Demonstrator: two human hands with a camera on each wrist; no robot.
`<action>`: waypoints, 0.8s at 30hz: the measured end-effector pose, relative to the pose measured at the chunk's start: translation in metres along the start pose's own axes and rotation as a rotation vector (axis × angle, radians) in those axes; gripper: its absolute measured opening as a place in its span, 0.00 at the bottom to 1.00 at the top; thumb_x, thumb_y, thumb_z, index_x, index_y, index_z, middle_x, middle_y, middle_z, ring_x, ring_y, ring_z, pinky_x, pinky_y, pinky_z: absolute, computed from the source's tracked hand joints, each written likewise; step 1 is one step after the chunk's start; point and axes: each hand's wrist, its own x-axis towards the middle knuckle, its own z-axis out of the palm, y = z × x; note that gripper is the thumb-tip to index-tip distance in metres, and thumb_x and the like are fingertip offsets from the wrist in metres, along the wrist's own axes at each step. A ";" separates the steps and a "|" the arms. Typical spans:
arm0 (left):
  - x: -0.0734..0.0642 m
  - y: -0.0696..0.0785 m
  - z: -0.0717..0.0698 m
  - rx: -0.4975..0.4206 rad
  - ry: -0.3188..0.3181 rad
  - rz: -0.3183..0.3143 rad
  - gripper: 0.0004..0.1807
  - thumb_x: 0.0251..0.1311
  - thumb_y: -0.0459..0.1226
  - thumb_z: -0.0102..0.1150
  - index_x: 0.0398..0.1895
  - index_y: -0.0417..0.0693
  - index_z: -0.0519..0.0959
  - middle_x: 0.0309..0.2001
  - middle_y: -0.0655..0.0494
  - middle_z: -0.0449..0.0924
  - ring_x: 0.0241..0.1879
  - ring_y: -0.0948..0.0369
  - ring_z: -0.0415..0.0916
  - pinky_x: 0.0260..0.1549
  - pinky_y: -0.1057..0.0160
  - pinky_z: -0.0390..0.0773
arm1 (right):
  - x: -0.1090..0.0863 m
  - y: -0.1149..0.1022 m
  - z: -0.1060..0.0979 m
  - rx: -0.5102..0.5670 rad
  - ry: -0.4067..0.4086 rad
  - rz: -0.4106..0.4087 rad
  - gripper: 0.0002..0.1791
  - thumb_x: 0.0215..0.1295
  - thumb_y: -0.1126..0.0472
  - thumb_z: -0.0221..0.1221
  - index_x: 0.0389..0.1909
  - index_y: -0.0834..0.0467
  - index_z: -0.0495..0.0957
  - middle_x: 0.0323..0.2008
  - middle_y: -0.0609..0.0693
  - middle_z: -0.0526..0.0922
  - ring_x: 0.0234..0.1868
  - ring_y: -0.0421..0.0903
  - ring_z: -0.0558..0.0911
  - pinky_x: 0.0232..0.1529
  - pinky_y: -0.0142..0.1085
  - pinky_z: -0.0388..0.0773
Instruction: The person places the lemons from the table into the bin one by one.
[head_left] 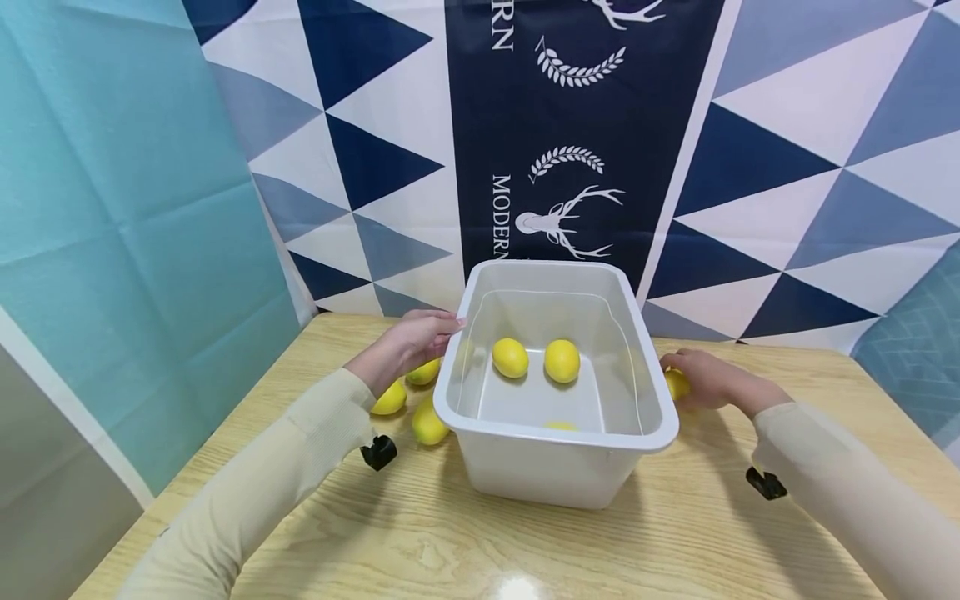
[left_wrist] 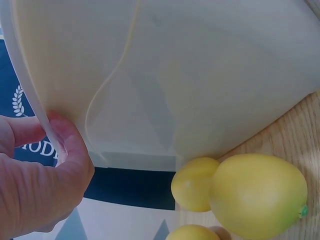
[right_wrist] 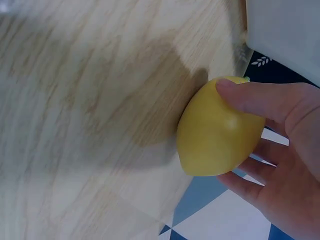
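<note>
The lemon [right_wrist: 220,130] sat in my right hand [right_wrist: 295,150], thumb on one side and fingers curled round the other, just outside the bin [head_left: 540,471]; I couldn't tell whether it touched the bench [head_left: 540,542]. It looked smooth and rounded, so a loose pinch could have let it squirt free and roll outward. The bin's wall stood just inward of that hand, and too low a lift might have knocked the fruit against the rim. My left hand [head_left: 420,335] pinched the opposite rim; a hard pull there could have tipped or slid the bin, rolling the lemons inside [head_left: 510,358], between my hands. Beneath and nearer me than my left hand, loose lemons [head_left: 429,422] lay close to the bin, and a shove could have scattered them.
</note>
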 end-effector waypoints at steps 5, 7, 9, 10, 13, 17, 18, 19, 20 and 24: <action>0.000 -0.001 0.000 -0.006 0.005 0.003 0.23 0.67 0.36 0.53 0.64 0.39 0.68 0.56 0.48 0.75 0.38 0.65 0.77 0.43 0.73 0.81 | -0.003 0.003 0.002 0.012 -0.016 0.010 0.25 0.41 0.59 0.74 0.42 0.62 0.77 0.35 0.54 0.80 0.34 0.47 0.74 0.38 0.42 0.76; 0.000 -0.001 0.000 -0.007 0.009 0.002 0.23 0.67 0.36 0.53 0.64 0.39 0.68 0.56 0.48 0.75 0.38 0.65 0.77 0.42 0.73 0.81 | -0.003 0.004 0.002 0.014 -0.024 0.014 0.26 0.42 0.58 0.74 0.42 0.62 0.77 0.35 0.54 0.80 0.34 0.47 0.74 0.39 0.42 0.76; 0.000 0.000 0.000 -0.008 0.011 -0.002 0.23 0.67 0.36 0.53 0.64 0.39 0.68 0.57 0.48 0.74 0.39 0.65 0.77 0.43 0.73 0.81 | -0.003 0.005 0.002 0.020 -0.033 0.021 0.26 0.42 0.58 0.74 0.42 0.62 0.76 0.35 0.54 0.80 0.34 0.47 0.74 0.39 0.43 0.77; 0.000 0.000 0.000 -0.009 0.011 -0.003 0.23 0.67 0.36 0.53 0.64 0.40 0.68 0.57 0.48 0.74 0.39 0.64 0.77 0.44 0.72 0.81 | -0.004 0.005 0.002 0.022 -0.039 0.026 0.26 0.42 0.57 0.74 0.43 0.62 0.76 0.35 0.54 0.80 0.34 0.47 0.74 0.39 0.43 0.77; 0.000 0.000 0.000 -0.012 0.009 -0.007 0.24 0.67 0.36 0.54 0.65 0.40 0.68 0.59 0.47 0.74 0.40 0.64 0.77 0.51 0.69 0.80 | -0.004 0.006 0.002 0.028 -0.048 0.039 0.26 0.43 0.56 0.74 0.43 0.61 0.76 0.35 0.54 0.80 0.34 0.47 0.74 0.39 0.42 0.77; 0.000 0.001 0.001 -0.007 0.011 -0.007 0.24 0.67 0.36 0.54 0.65 0.41 0.68 0.60 0.47 0.73 0.42 0.63 0.77 0.59 0.65 0.77 | -0.005 0.006 0.002 0.033 -0.059 0.050 0.25 0.43 0.56 0.73 0.43 0.60 0.76 0.34 0.53 0.80 0.34 0.46 0.74 0.37 0.39 0.75; 0.000 0.001 0.001 -0.005 0.011 -0.007 0.24 0.67 0.36 0.54 0.65 0.40 0.68 0.60 0.47 0.73 0.42 0.63 0.77 0.59 0.64 0.76 | -0.005 0.005 0.002 0.033 -0.062 0.048 0.25 0.43 0.56 0.73 0.42 0.60 0.76 0.34 0.53 0.79 0.34 0.46 0.73 0.37 0.39 0.75; 0.000 0.001 0.002 -0.003 0.013 -0.007 0.24 0.67 0.36 0.54 0.65 0.41 0.68 0.60 0.47 0.74 0.42 0.63 0.77 0.60 0.64 0.76 | -0.005 0.005 0.001 0.033 -0.067 0.042 0.25 0.43 0.57 0.73 0.42 0.60 0.76 0.34 0.52 0.79 0.33 0.46 0.73 0.37 0.39 0.74; 0.000 0.000 0.002 -0.001 0.014 -0.006 0.24 0.67 0.36 0.54 0.65 0.41 0.68 0.59 0.47 0.74 0.41 0.63 0.77 0.60 0.64 0.76 | -0.006 0.005 0.001 0.035 -0.074 0.041 0.24 0.43 0.57 0.73 0.42 0.60 0.76 0.33 0.52 0.79 0.33 0.45 0.73 0.36 0.38 0.74; 0.000 -0.001 0.001 0.001 0.011 -0.001 0.24 0.67 0.36 0.54 0.65 0.40 0.68 0.58 0.47 0.74 0.40 0.64 0.76 0.58 0.65 0.77 | -0.007 0.004 -0.001 0.041 -0.105 0.029 0.23 0.43 0.58 0.73 0.40 0.59 0.76 0.33 0.50 0.79 0.33 0.44 0.72 0.36 0.36 0.72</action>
